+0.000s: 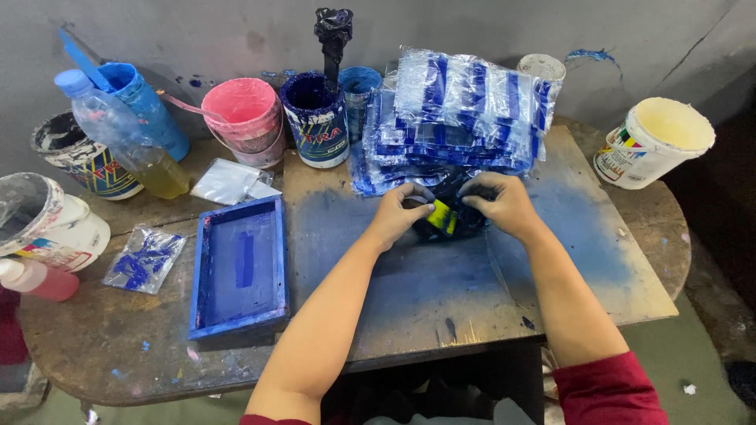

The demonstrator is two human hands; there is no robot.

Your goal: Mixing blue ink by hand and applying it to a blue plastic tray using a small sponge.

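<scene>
From the head camera, both hands meet over a small dark packet with a yellow patch [443, 218], which lies on the blue-stained board [583, 236] just in front of a heap of clear plastic bags with blue stripes [465, 110]. The left hand [400, 214] curls its fingers onto the packet's left edge, and the right hand [502, 205] presses bent fingers down on its right edge; the fingertips are partly tucked under, so how tight the grip is cannot be told.

Along the wall stand paint pots. A pink bucket [246, 118] is smeared pink inside. A dark blue can [316, 118] holds a black-coated stick [333, 35]. A light blue tub [146, 106] leans with a blue stirrer in it. A smaller blue cup [359, 83] is half hidden behind the bags. A white bucket [652, 140] at the right shows a cream inside.

A clear plastic bottle [126, 134] holds yellowish liquid in its lower part. A blue wooden printing frame [240, 267] lies flat to the left of the forearms. Beside it lies a small bag printed with blue [146, 258].
</scene>
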